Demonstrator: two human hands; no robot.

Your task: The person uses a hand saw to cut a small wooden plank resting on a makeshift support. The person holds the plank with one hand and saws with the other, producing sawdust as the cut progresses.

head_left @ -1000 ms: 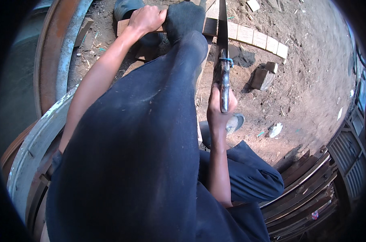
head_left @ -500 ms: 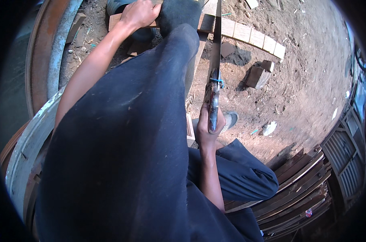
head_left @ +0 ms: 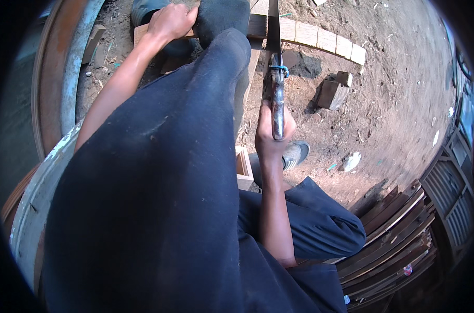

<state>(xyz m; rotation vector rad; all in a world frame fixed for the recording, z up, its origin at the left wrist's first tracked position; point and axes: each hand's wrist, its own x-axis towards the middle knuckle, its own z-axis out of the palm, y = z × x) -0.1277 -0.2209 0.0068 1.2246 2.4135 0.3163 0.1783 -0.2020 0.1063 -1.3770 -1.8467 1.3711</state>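
Observation:
My right hand point(head_left: 269, 130) is closed round the worn handle of a handsaw point(head_left: 274, 44), which has blue cord tied where handle meets blade. The blade points away from me and crosses a wooden board point(head_left: 319, 38) just right of my dark-covered foot point(head_left: 222, 20). That foot presses on the board, and pencil-like lines cross its pale right part. At the board's left end, my left hand point(head_left: 172, 22) is wrapped over the wood beside the foot. Its fingertips are hidden underneath. The far tip of the saw runs out of view.
Wooden blocks point(head_left: 333, 94) lie on the dirt ground to the right, near a white scrap point(head_left: 351, 161). Long dark boards point(head_left: 383, 245) are stacked at lower right. Curved metal-like pieces point(head_left: 59, 78) stand at left. My other foot point(head_left: 295, 155) wears a sandal.
My right hand has pushed the saw forward, away from me, across the board. My left hand keeps its grip at the board's left end. The view has shifted slightly.

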